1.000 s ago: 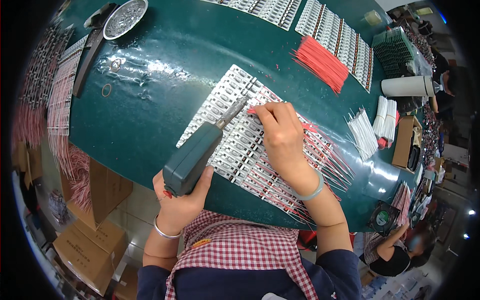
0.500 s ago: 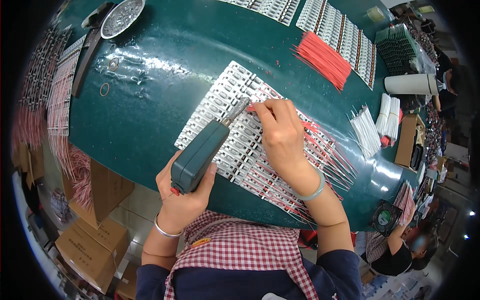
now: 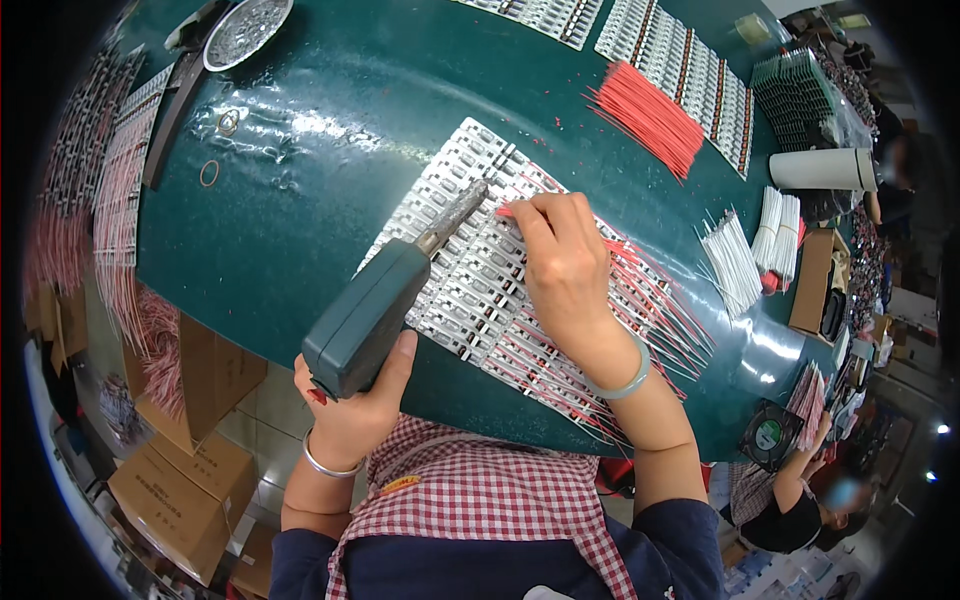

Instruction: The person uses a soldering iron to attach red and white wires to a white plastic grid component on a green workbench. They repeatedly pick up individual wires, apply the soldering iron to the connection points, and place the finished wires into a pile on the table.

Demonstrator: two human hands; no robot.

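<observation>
My left hand (image 3: 362, 412) is wrapped round the handle of a dark green soldering gun (image 3: 368, 312), whose grey metal tip points up and right. That tip hovers over or rests on a white panel of small circuit boards (image 3: 432, 205); I cannot tell which. My right hand (image 3: 566, 262) pinches red wire (image 3: 504, 211) close to the tip, over the panel's middle. Red and white wires (image 3: 655, 305) run from the panel's right-hand boards toward its lower right edge. Where my right fingertips meet the wire, the view is partly covered.
A bundle of red wires (image 3: 648, 118) lies at the far right, beside more panels (image 3: 690, 75). White wire bundles (image 3: 732, 262) and a pale cylinder (image 3: 822, 170) stand along the right. At the far left is a metal dish (image 3: 248, 32). A co-worker's arm (image 3: 793, 482) shows at lower right.
The soldering gun has drawn back toward the lower left with my left hand, its tip now farther from the pinched wire. My right hand has hardly moved.
</observation>
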